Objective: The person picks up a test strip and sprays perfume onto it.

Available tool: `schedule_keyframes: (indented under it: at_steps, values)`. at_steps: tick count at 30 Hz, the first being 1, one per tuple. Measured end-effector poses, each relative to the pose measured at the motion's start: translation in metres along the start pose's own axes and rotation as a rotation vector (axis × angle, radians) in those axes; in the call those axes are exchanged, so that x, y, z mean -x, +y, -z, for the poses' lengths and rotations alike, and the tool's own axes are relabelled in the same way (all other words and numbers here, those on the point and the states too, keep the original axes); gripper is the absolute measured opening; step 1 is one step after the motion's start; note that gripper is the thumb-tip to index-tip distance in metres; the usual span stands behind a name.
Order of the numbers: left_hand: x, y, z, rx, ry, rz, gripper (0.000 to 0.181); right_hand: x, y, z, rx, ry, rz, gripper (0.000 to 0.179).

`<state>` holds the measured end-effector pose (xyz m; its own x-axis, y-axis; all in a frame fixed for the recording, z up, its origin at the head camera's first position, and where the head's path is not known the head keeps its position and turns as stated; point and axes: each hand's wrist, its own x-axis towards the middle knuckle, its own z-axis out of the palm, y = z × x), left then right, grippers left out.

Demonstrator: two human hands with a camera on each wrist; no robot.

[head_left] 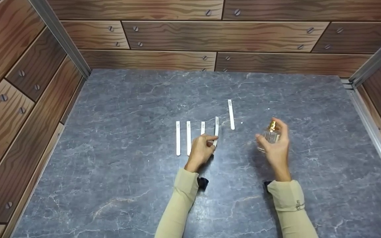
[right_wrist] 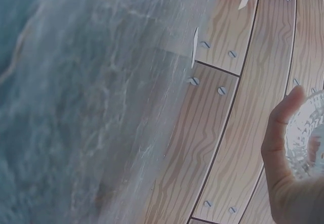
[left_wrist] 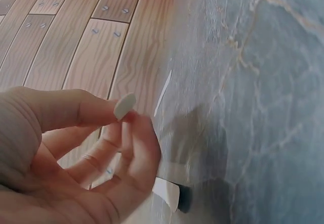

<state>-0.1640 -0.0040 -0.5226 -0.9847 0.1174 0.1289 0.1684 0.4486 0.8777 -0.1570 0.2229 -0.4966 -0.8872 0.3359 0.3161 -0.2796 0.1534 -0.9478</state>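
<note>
My left hand (head_left: pixel 201 151) pinches a white perfume test strip (head_left: pixel 217 125) between thumb and fingers, its printed end pointing away from me. In the left wrist view, the rounded near end of that strip (left_wrist: pixel 125 106) pokes out of the pinch, above the table. To the right, my right hand (head_left: pixel 279 152) grips a clear glass perfume bottle (head_left: pixel 270 137) with a gold spray neck, the index finger on its top. The right wrist view shows the patterned glass of the bottle (right_wrist: pixel 299 155) at its edge. My left hand partly covers one strip (head_left: pixel 203 127) lying beneath it.
Two more white strips (head_left: pixel 178 138) lie side by side left of my left hand. Another strip (head_left: pixel 231 114) lies apart, farther back between the hands. The grey marbled table (head_left: pixel 127 185) is bordered by wood-patterned walls (head_left: pixel 177 34) at the back and sides.
</note>
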Motion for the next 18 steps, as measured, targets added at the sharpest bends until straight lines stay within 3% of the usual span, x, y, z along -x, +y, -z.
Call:
schedule_keyframes:
  at_steps: [10,18]
  values:
    - [0.0007,-0.0019,-0.0019,0.032,-0.059,-0.111,0.047,0.0009,0.0007,-0.0020,0.057,-0.039,-0.007,0.065]
    - [0.0006,-0.0003,-0.0023,0.036,-0.081,-0.129,0.053,0.0000,0.0009,-0.0039,0.093,-0.059,0.043,0.065]
